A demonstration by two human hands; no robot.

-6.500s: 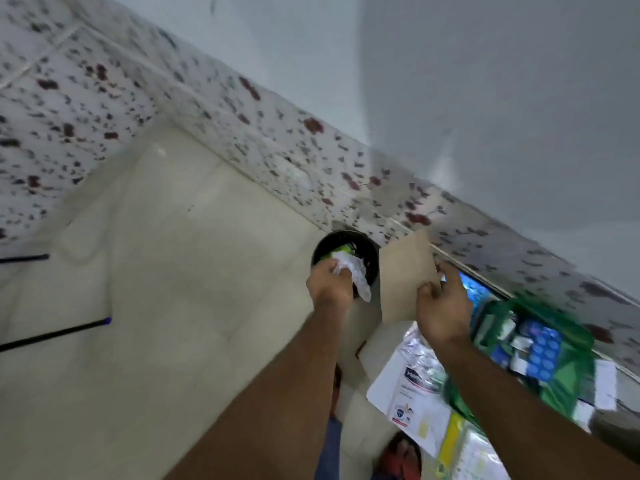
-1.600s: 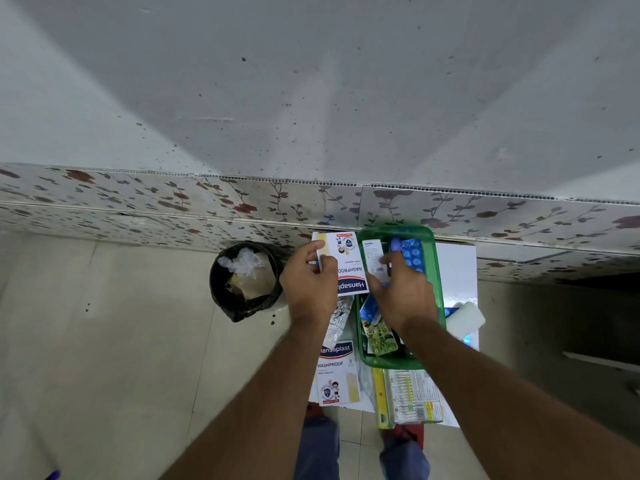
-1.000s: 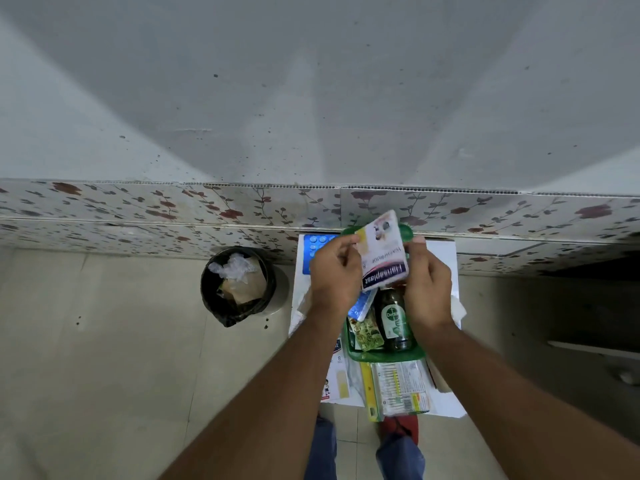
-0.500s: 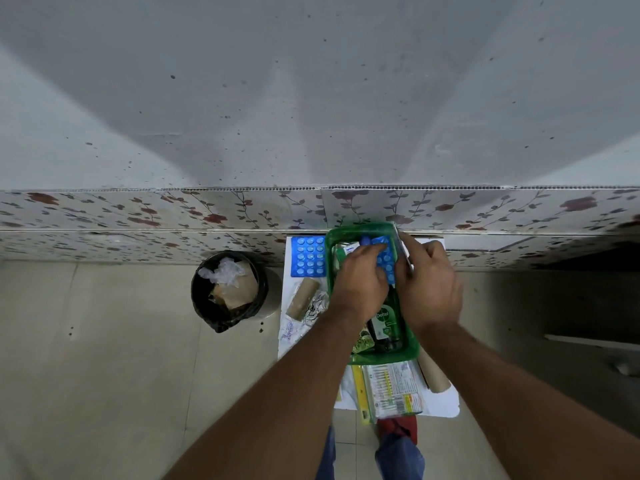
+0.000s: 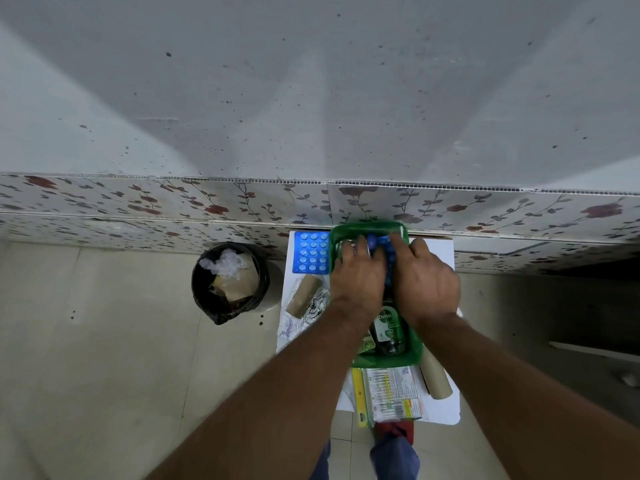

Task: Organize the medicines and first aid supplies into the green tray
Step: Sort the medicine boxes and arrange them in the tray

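The left hand (image 5: 358, 277) and right hand (image 5: 426, 278) are lying side by side, palms down, inside the far half of the green tray (image 5: 414, 355); whether either is gripping anything cannot be told. Between them a blue blister pack (image 5: 383, 244) is showing. Nearer the person, a dark Dettol bottle (image 5: 388, 329) is lying in the tray. The tray is sitting on a white table (image 5: 438, 408). Left of it another blue blister sheet (image 5: 311, 252) is lying flat, above a brown roll (image 5: 302, 297). A black bin (image 5: 228, 282) is standing on the floor.

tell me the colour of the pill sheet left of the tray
Blue pill sheet, head view.
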